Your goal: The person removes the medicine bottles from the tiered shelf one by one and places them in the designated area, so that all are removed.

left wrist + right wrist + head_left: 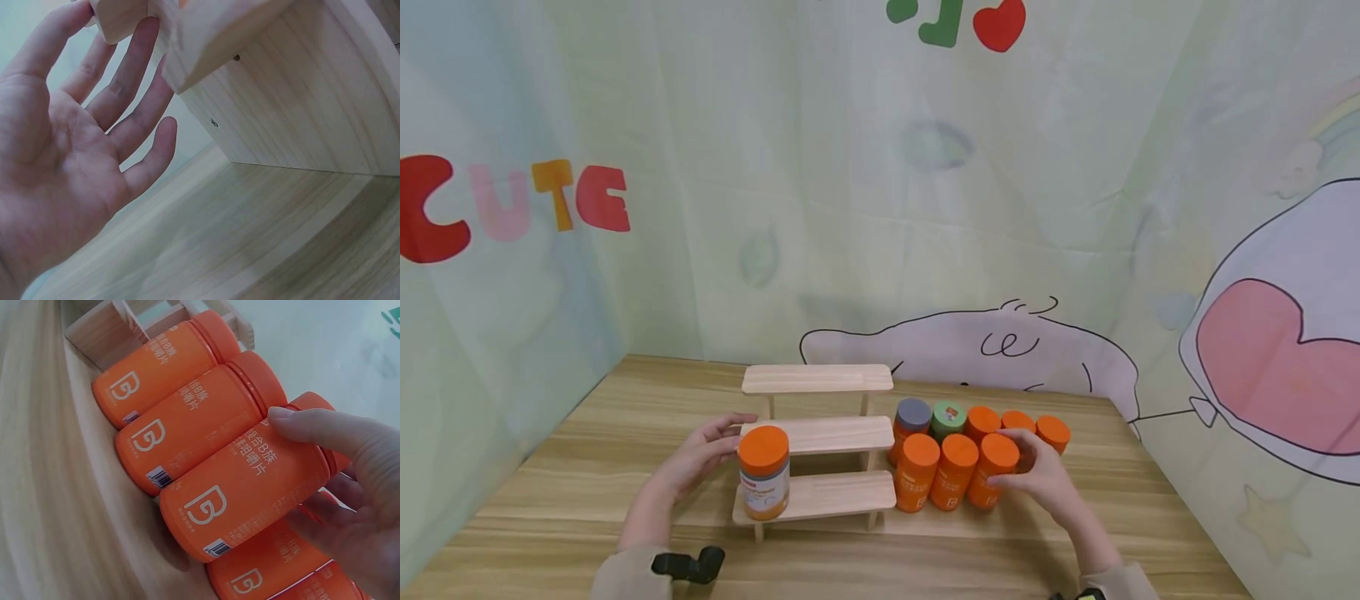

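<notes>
A three-step wooden display stand (831, 435) sits on the table, with one orange-lidded jar (764, 472) at the left of its lowest step. My left hand (703, 450) is at the stand's left end by the middle step. In the left wrist view, loosely bent fingers (128, 87) reach the step ends. My right hand (1041, 473) pinches an orange supplement bottle (247, 478) near its cap, thumb on the front; the other fingers are partly hidden behind. That bottle (990, 475) is the rightmost of the front row, beside two matching bottles (953, 475).
Behind the front row stand more bottles, including one with a grey lid (913, 414), one with a green lid (949, 418) and several orange-lidded ones (1053, 432). The wooden table (587, 467) meets a printed curtain (715, 208) at the back and sides.
</notes>
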The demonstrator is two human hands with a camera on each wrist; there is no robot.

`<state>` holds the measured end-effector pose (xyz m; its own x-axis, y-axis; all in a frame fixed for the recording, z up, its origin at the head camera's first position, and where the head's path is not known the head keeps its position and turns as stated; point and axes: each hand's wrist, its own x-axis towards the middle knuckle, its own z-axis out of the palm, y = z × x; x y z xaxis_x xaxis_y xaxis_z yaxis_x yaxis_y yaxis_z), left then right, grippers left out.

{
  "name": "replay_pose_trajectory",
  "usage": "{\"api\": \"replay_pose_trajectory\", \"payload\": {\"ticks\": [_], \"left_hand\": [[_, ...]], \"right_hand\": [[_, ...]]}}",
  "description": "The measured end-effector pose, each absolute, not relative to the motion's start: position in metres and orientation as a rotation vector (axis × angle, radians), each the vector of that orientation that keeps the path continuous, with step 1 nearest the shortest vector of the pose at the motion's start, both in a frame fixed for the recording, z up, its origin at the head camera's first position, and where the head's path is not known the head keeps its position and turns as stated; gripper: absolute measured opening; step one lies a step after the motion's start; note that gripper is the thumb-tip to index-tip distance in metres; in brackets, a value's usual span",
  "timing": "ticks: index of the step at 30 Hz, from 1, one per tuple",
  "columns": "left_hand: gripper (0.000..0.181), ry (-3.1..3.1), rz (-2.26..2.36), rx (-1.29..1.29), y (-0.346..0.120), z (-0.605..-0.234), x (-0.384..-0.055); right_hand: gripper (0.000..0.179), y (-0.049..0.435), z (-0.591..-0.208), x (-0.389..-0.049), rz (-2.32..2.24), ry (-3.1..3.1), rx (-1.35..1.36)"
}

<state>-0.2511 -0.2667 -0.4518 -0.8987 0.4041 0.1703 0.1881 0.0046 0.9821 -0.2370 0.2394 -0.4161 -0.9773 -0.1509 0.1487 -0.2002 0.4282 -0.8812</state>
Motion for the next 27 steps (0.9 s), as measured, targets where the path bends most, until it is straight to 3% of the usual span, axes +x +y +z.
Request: {"api": "replay_pose_trajectory", "payload": {"ticks": [27], "left_hand": [[0.029, 2.112, 2.001, 0.610, -0.267, -0.450, -0.250]], "right_hand": [[0.070, 0.238, -0.425, -0.235, 1.642, -2.619, 0.325]]}}
